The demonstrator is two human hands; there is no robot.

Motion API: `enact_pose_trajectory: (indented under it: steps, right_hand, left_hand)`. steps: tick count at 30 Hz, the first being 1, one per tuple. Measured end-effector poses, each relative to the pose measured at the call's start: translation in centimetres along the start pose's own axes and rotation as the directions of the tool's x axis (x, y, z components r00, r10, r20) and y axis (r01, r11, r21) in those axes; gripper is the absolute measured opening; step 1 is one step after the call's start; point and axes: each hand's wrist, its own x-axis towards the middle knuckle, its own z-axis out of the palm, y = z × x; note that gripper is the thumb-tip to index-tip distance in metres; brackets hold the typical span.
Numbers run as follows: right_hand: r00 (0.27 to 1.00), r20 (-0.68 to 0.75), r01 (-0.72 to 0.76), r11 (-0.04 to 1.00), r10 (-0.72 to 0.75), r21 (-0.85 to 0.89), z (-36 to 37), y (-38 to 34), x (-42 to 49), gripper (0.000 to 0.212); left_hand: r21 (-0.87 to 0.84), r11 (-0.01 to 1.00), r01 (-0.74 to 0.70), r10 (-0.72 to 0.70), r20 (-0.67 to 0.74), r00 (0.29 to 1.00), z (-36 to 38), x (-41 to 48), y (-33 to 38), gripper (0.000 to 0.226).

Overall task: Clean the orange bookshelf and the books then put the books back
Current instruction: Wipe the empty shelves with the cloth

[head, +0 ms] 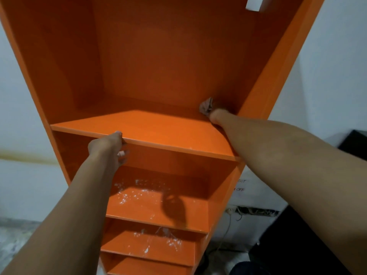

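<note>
The orange bookshelf [155, 133] fills the view, tall and with no books on any visible shelf. My left hand [108, 146] grips the front edge of the upper shelf board, thumb on top and fingers underneath. My right hand [217, 117] reaches deep into the back right corner of that same shelf and holds a small grey cloth [206, 108] against the corner. The lower shelves [158, 207] carry white dust and flecks. No books are in view.
White walls flank the bookshelf on both sides. A black object [353, 143] stands at the right edge. Low on the right wall are a socket and cables [238, 212]. A white bracket [255, 3] shows at the top. Speckled floor lies at the lower left.
</note>
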Motion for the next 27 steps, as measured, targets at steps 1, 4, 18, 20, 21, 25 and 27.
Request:
enact_pose_trajectory:
  steps: [1, 4, 18, 20, 21, 25, 27]
  right_hand:
    - [0.991, -0.003, -0.135, 0.988, 0.135, -0.075, 1.1, -0.2, -0.6, 0.035]
    - [0.770, -0.478, -0.633, 0.411, 0.423, -0.656, 7.7, -8.0, -2.8, 0.028]
    - [0.991, -0.129, -0.114, 0.780, 0.044, -0.616, 22.8, -24.5, -13.7, 0.046]
    - [0.965, -0.260, -0.142, 0.753, -0.040, -0.643, 21.6, -24.7, -11.8, 0.036]
    - [0.946, -0.323, -0.219, 0.721, -0.007, -0.657, 20.7, -24.4, -10.8, 0.034]
    - [0.853, -0.451, -0.519, 0.527, 0.264, -0.673, 17.9, -20.7, -9.4, 0.035]
    - [0.840, -0.409, -0.540, 0.478, 0.357, -0.693, 18.2, -19.2, -9.8, 0.029]
  left_hand:
    - [-0.004, 1.000, 0.002, -0.002, 0.018, 1.000, 0.0, 0.1, -0.1, 0.033]
    - [0.004, 1.000, 0.002, -0.002, 0.016, 1.000, -0.2, 1.4, -0.2, 0.033]
    - [0.069, 0.998, -0.005, 0.000, 0.073, 0.997, -0.6, 1.7, 0.0, 0.037]
    - [0.079, 0.997, -0.007, 0.001, 0.079, 0.997, -0.6, 1.5, 0.0, 0.035]
    - [0.086, 0.996, -0.005, -0.003, 0.087, 0.996, -0.6, 1.4, 0.0, 0.035]
    - [0.094, 0.996, 0.009, -0.018, 0.098, 0.995, -0.9, 1.3, 0.2, 0.035]
    - [0.095, 0.995, 0.020, -0.028, 0.092, 0.995, -0.8, 1.3, 0.3, 0.036]
